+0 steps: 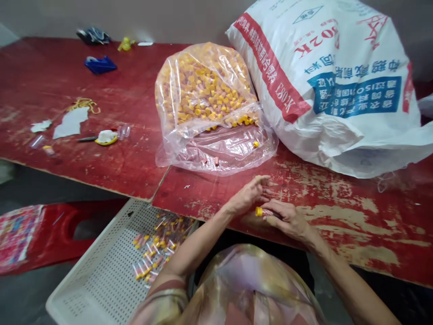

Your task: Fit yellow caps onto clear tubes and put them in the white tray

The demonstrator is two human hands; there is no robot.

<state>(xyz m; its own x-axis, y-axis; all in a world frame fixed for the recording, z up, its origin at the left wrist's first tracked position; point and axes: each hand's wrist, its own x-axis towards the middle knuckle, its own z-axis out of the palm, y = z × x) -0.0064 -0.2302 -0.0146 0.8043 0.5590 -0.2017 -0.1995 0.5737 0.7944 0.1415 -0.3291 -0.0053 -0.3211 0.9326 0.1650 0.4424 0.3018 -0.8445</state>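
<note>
White perforated plastic crate: located below the table's near edge, on the person's L side. Contents: loose clear tubes w/ yellow caps, grouped toward crate's far R corner. Red stool is L of crate; patterned cover on it.

Table: red top, worn through in patches along near edge, R half.

R hand, at table's near edge: thumb & fingers clamped on one capped tube. Tube lies approx. horiz., yellow cap toward L, pinkish contents visible. L hand, slightly farther in from same edge: fingers spread, partly blurred. Hands near each other but apart. L hand contact w/ tabletop: cannot tell.

Mid-table, beyond hands: clear plastic bag, flattened end facing near edge, filled w/ small yellow-capped pcs. A few loose pcs lie at flattened end.

Table L half: white paper scraps, yellow bands just behind, clear empty tubes to R.

Table far edge, R half: large white sack w/ red & blue print, beside bag. Far L corner: blue tape dispenser, dark bundle behind it, small yellow item to R.
</note>
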